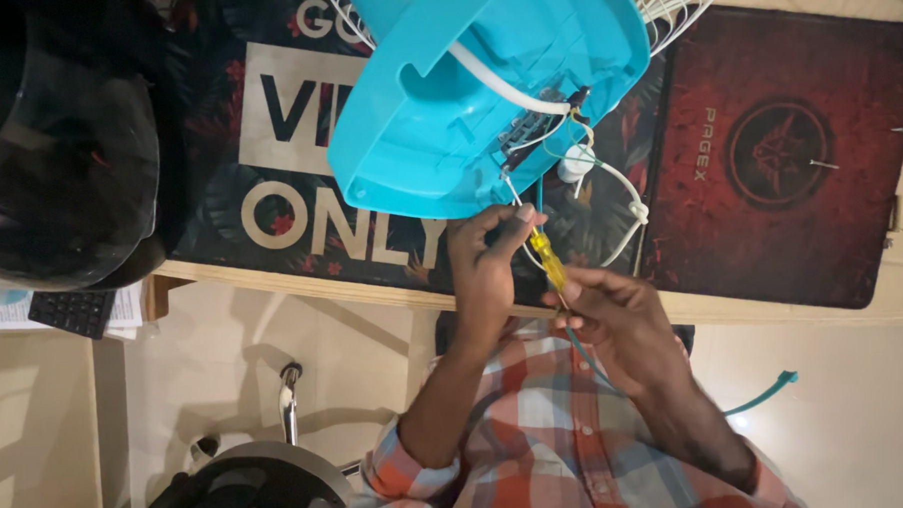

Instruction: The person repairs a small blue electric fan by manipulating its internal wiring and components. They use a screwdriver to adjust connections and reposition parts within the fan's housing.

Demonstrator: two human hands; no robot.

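A turquoise plastic fan base [447, 114] lies tilted on the desk, its open underside showing a white cable [501, 84] and thin wires. My left hand [482, 273] pinches the upper end of a yellow-handled screwdriver [547, 258] just below the base. My right hand [614, 318] is closed around the screwdriver's lower end and a thin teal wire [766, 391] that trails off to the right. A white fan grille [678, 1] sticks out behind the base.
A dark red mat [778, 152] covers the desk's right part and a black floral mat [267, 120] with large letters the left. A black helmet [58, 148] sits far left above a keypad [73, 309]. A chair [249, 486] stands below the desk edge.
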